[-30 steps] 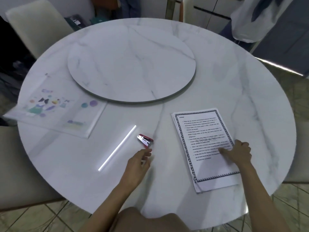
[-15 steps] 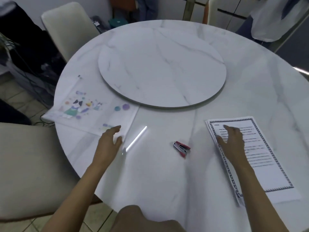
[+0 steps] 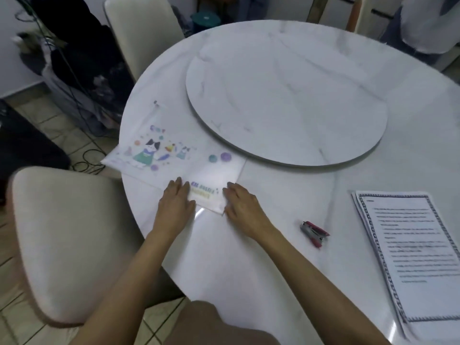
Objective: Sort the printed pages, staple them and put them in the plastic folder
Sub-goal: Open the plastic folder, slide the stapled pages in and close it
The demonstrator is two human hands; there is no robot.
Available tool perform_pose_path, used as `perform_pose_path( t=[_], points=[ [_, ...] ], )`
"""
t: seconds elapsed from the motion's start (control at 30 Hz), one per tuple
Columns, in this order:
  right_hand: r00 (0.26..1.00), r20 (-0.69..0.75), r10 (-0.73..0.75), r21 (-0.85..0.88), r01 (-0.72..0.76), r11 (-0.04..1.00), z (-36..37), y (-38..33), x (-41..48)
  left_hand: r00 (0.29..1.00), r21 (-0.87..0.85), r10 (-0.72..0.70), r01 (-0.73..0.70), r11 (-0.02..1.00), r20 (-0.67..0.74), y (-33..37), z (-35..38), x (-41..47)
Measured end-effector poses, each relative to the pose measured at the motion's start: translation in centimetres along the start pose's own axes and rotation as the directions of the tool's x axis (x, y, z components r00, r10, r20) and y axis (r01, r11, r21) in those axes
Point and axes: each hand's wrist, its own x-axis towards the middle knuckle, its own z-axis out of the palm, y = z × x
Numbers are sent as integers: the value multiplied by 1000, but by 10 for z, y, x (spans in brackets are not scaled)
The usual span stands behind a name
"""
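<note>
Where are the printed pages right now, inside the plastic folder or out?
Out: the printed pages lie stacked on the table's right side, well apart from the plastic folder at the left.

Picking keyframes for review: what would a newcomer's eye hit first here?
The left hand and right hand both rest flat on the near edge of the cartoon-printed plastic folder, at the left of the marble table. To the right lie a red stapler and, beyond it, the stack of printed pages, with no hand on either. A large round turntable fills the middle.
</note>
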Motion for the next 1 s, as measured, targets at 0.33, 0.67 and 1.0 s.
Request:
perform_pose_path(
  t=[0.33, 0.67, 1.0],
  points=[
    [993, -103, -50, -71, 42, 997, 4, 14, -48, 998, 13, 56, -57, 998, 30, 8, 16, -34],
    [985, -141, -97, -64, 89, 994, 7, 25, -130, 995, 45, 91, -93, 995, 32, 26, 39, -99],
    [975, 21, -221, 101, 217, 971, 12, 38, -199, 999, 41, -24, 22, 999, 40, 56, 72, -142]
  ],
)
